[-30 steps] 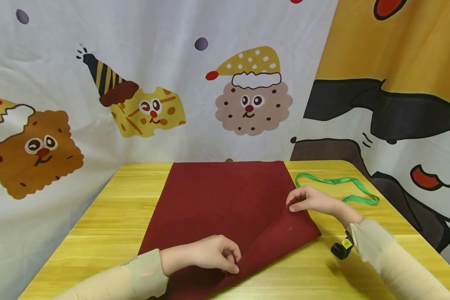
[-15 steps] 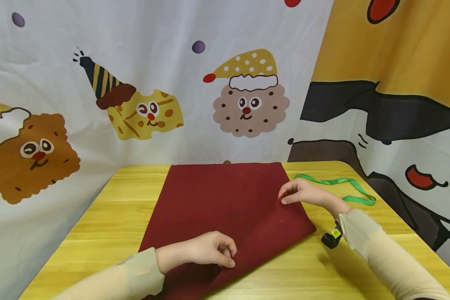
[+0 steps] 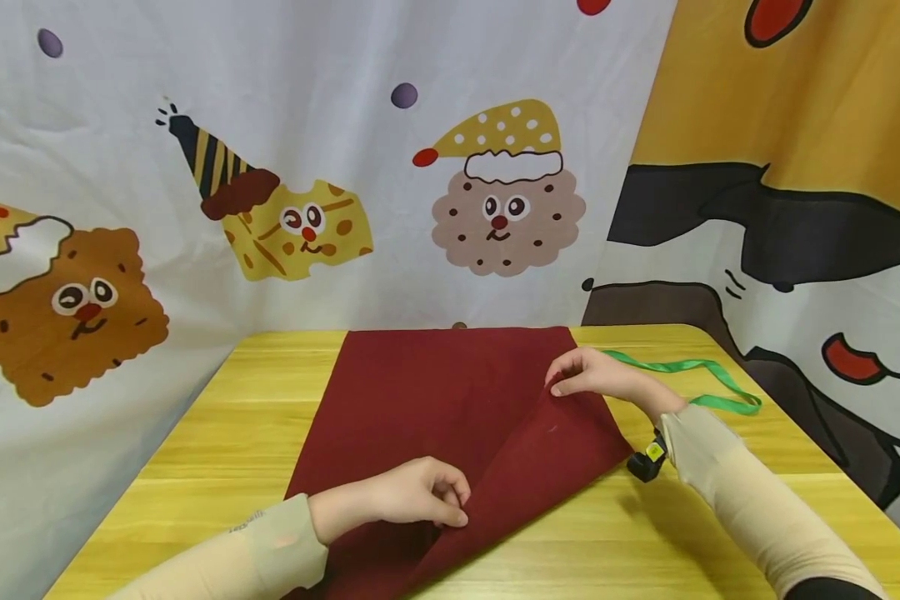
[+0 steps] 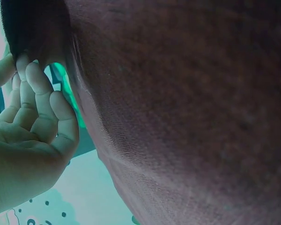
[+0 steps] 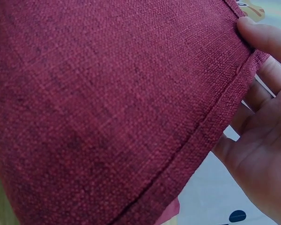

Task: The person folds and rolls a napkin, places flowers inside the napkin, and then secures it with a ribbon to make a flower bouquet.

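Red cloth (image 3: 435,400) lies on our counter (image 3: 195,450), one side lifted. Our right grip (image 3: 592,372) pinches its corner; our left grip (image 3: 416,493) seems to pinch its edge. We should lift both evenly, keeping it smooth.

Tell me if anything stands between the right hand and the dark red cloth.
Nothing visible does: the right hand pinches the dark red cloth directly. The green ribbon lies to the side, out of the way.
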The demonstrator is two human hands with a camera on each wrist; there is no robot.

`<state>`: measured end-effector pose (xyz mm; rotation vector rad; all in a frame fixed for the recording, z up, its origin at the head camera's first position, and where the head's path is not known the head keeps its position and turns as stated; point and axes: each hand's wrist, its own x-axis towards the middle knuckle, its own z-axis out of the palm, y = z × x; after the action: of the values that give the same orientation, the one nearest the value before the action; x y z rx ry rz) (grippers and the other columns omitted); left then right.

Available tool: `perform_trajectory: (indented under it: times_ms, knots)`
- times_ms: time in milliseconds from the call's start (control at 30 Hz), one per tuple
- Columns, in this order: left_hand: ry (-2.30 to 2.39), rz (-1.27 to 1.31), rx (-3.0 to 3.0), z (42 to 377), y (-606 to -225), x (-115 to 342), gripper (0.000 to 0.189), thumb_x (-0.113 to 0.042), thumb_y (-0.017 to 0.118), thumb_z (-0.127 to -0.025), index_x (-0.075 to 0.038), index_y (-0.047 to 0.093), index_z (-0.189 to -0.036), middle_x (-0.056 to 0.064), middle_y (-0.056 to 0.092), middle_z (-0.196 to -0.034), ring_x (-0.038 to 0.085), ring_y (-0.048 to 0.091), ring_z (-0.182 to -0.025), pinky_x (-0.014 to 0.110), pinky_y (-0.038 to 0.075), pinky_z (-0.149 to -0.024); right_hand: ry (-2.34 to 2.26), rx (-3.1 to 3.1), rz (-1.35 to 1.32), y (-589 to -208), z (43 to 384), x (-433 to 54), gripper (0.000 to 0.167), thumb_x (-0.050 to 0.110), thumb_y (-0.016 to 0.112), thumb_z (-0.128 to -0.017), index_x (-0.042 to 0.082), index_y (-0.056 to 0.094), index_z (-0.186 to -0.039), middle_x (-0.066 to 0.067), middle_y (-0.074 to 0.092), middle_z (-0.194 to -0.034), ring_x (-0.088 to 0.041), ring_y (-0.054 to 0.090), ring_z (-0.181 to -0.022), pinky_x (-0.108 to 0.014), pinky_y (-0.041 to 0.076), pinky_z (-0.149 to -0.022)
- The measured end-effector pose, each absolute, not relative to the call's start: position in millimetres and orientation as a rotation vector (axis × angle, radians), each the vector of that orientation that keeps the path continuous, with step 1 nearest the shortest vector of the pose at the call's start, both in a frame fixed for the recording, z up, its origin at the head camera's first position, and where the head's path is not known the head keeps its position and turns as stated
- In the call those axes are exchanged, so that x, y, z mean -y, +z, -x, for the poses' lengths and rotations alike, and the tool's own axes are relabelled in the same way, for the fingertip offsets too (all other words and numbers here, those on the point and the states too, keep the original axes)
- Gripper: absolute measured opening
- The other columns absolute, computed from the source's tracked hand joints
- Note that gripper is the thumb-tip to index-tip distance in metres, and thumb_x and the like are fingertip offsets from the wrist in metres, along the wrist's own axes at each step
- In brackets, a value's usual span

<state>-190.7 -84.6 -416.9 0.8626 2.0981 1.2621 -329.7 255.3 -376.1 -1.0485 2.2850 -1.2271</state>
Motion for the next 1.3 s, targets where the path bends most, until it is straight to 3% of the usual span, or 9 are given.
perform_trajectory:
  times_ms: [500,1000,1300]
  knots:
    - [1.264,-0.814,-2.143,190,-416,84,0.011,-0.006,0.074,-0.082,-0.010,0.063,-0.081,-0.004,0.062,-0.066,0.008,0.054,-0.056,0.019,0.042,-0.051,-1.222,-2.249,1.079,-374,338,-250,0.009,0.007,0.067,-0.090,0.003,0.071,-0.098,-0.008,0.068,-0.090,-0.018,0.060,-0.077,-0.031,0.051,-0.075]
    - [1.272,-0.825,-2.147,194,-417,86,0.011,-0.009,0.074,-0.082,-0.009,0.063,-0.079,-0.006,0.062,-0.065,0.007,0.055,-0.056,0.019,0.043,-0.051,-1.216,-2.256,1.095,-366,343,-243,0.008,0.004,0.067,-0.089,0.000,0.070,-0.095,-0.007,0.067,-0.088,-0.014,0.057,-0.074,-0.030,0.050,-0.072]
    - [1.291,-0.775,-2.166,193,-413,88,0.010,-0.007,0.073,-0.083,-0.009,0.064,-0.080,-0.001,0.063,-0.065,0.011,0.055,-0.056,0.021,0.043,-0.051,-1.203,-2.289,1.054,-361,344,-241,0.008,0.006,0.068,-0.089,0.002,0.071,-0.095,-0.007,0.066,-0.088,-0.014,0.056,-0.075,-0.030,0.049,-0.073]
